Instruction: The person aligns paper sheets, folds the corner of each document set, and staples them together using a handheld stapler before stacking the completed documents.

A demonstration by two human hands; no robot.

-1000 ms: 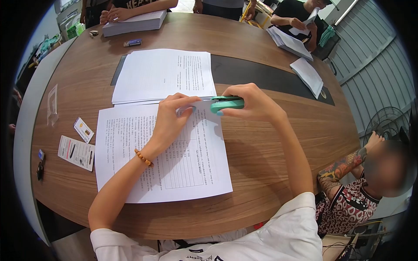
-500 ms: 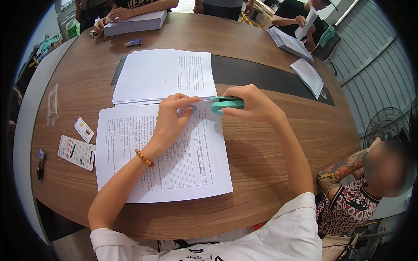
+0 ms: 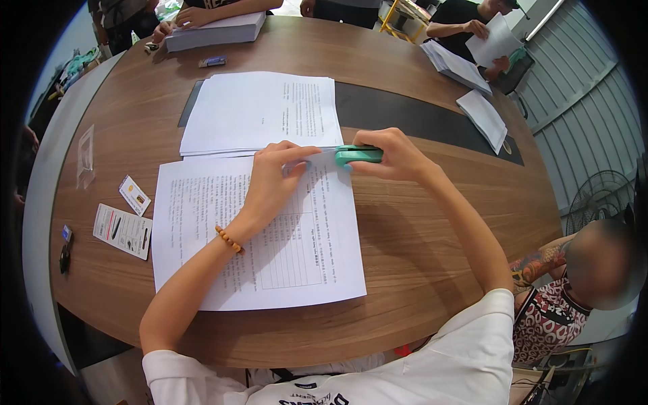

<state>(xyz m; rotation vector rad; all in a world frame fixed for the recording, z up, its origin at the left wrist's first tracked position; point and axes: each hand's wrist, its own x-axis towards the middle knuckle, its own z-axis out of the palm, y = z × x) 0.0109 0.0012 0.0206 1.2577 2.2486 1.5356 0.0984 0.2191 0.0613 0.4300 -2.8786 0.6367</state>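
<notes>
At the centre of the frame, the person's left hand (image 3: 277, 172) is pinching the top edge of the printed paper (image 3: 297, 297) between thumb and forefinger, its grip clenched there, apparently to keep the pages from shifting. Just to its right, the grip of the right hand (image 3: 399, 154) is grasping a green stapler (image 3: 360, 156), whose nose is pointing left at the paper's upper right corner; this sideways hold is probably letting the fingers squeeze it easily. Whether its two halves are pressing fully together, one cannot tell. The printed paper is lying on the wooden worktop (image 3: 432, 223), lower centre, its weight resting there and so likely leaving both hands to the corner. A paper stack (image 3: 236, 111) is lying just above it, seemingly within easy reach. As for containers, only a transparent plastic piece (image 3: 84, 177) at the left of the frame is resembling one, and it is not clearly showing any contents
</notes>
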